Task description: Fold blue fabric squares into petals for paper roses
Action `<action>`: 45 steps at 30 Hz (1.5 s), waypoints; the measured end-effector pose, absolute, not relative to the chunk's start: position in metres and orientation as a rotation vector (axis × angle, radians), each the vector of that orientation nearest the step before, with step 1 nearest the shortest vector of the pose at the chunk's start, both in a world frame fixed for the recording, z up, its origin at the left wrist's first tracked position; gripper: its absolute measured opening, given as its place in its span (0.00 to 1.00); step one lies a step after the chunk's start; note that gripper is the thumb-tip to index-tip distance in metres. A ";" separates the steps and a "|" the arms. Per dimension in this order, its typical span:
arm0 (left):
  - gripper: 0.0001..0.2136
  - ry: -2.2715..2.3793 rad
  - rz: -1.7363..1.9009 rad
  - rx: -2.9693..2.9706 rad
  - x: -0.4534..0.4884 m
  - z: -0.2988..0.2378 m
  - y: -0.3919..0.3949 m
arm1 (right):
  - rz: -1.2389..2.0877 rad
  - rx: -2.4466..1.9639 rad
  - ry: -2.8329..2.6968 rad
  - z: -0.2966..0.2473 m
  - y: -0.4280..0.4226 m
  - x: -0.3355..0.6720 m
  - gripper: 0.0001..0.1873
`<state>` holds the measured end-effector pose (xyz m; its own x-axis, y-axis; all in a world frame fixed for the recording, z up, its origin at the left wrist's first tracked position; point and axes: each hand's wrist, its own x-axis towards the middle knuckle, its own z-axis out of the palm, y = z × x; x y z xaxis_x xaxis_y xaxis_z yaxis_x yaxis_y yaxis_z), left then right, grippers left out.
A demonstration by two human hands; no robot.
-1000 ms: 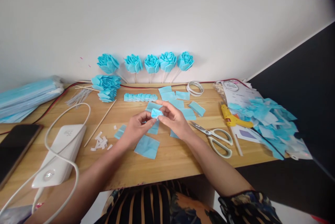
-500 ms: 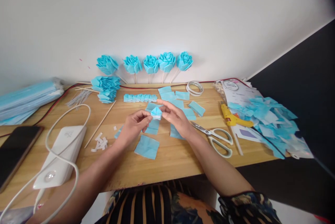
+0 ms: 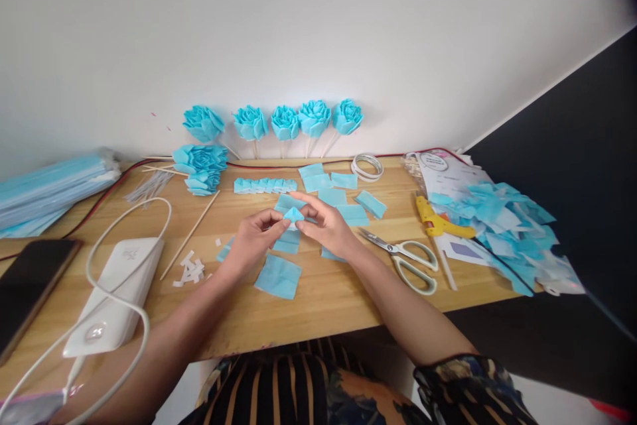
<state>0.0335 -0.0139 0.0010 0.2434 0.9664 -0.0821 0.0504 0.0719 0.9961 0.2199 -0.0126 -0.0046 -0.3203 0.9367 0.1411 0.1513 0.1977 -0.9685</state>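
Observation:
Between my two hands is a small folded blue paper petal (image 3: 293, 215) with a pointed top. My left hand (image 3: 256, 236) pinches its left edge between thumb and fingers. On the other edge, my right hand (image 3: 326, 226) closes thumb and fingers, with the index finger stretched out above. Flat blue paper squares (image 3: 277, 276) lie on the table below and behind the hands. A row of similar folded petals (image 3: 265, 185) rests just beyond them.
Blue paper flowers (image 3: 251, 122) on sticks lean along the wall. Scissors (image 3: 401, 256), a yellow glue gun (image 3: 440, 219), a tape roll (image 3: 367, 167) and a heap of blue scraps (image 3: 512, 226) lie right. To the left are a power bank (image 3: 117, 299), a phone (image 3: 32, 292) and a wooden stick (image 3: 190, 235).
My right thumb and fingers have closed in on the petal's right side, covering more of it. The petal's white lower band shows less now. The view has shifted slightly.

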 end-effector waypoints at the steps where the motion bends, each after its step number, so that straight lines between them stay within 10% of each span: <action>1: 0.14 1.095 0.951 1.293 0.033 0.000 -0.014 | 1.212 -1.051 -1.649 -0.004 -0.013 0.220 0.30; 22: 0.13 1.094 0.941 1.367 0.035 0.003 -0.016 | 1.070 -1.033 -1.597 0.005 -0.007 0.233 0.23; 45: 0.14 1.046 0.981 1.389 0.032 -0.006 -0.014 | 0.030 -1.933 -1.827 -0.019 -0.103 0.336 0.09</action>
